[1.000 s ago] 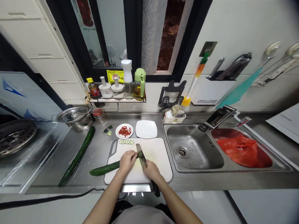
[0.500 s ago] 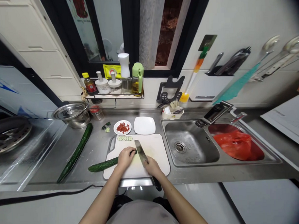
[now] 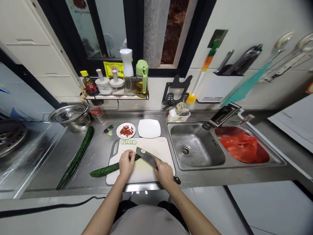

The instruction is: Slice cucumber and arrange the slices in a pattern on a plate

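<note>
While left hand (image 3: 126, 163) presses cucumber (image 3: 107, 169) flat on board (image 3: 145, 171), fingers curled together, right hand (image 3: 164, 171) grips knife (image 3: 147, 156), fingers wrapped tight round handle. Slice stuck on blade. Row of slices (image 3: 129, 142) at board's far edge.

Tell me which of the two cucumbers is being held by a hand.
The shorter cucumber, lying partly on the white cutting board: the left hand presses on it. The long whole cucumber lies apart on the steel counter, untouched.

Cuke (image 3: 104, 170) (part-sliced) flat on board (image 3: 162, 148)
</note>
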Action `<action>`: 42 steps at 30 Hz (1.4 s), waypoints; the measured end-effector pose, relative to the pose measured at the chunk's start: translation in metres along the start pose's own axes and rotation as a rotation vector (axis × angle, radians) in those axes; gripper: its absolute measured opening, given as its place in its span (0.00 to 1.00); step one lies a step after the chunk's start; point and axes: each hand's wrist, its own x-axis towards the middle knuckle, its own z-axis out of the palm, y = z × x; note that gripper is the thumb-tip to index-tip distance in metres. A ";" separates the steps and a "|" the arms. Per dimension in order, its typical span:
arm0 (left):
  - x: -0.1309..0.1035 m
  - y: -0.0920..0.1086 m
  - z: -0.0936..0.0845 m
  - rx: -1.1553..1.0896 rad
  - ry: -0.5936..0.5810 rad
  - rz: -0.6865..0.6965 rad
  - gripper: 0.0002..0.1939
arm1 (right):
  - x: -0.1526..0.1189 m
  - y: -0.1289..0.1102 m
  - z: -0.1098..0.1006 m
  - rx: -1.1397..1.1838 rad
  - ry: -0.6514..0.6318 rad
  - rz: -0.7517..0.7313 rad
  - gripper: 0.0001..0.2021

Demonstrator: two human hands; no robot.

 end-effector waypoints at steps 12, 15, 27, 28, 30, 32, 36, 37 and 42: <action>0.021 0.025 -0.010 0.196 -0.264 0.134 0.16 | -0.004 0.006 0.004 -0.098 0.098 -0.091 0.25; 0.022 0.028 -0.009 0.209 -0.310 0.130 0.15 | -0.005 0.009 0.003 -0.111 0.111 -0.102 0.24; 0.027 0.035 0.000 0.023 -0.395 0.030 0.07 | -0.006 0.017 0.010 -0.090 0.088 -0.071 0.24; 0.029 0.034 0.001 -0.022 -0.389 0.006 0.07 | -0.006 0.018 0.010 -0.084 0.085 -0.062 0.25; 0.032 0.029 0.005 -0.109 -0.344 -0.062 0.07 | -0.005 0.020 0.009 -0.071 0.083 -0.039 0.25; 0.038 0.022 0.008 -0.163 -0.254 -0.156 0.07 | -0.005 0.023 0.009 -0.058 0.085 -0.015 0.25; 0.055 0.007 0.010 -0.130 -0.134 -0.310 0.07 | -0.004 0.032 0.011 -0.034 0.093 0.016 0.25; 0.060 0.005 0.011 -0.098 -0.136 -0.326 0.07 | -0.004 0.034 0.012 -0.030 0.091 0.023 0.24; 0.083 0.001 0.023 0.076 -0.183 -0.336 0.08 | -0.002 0.038 0.012 -0.020 0.089 0.055 0.24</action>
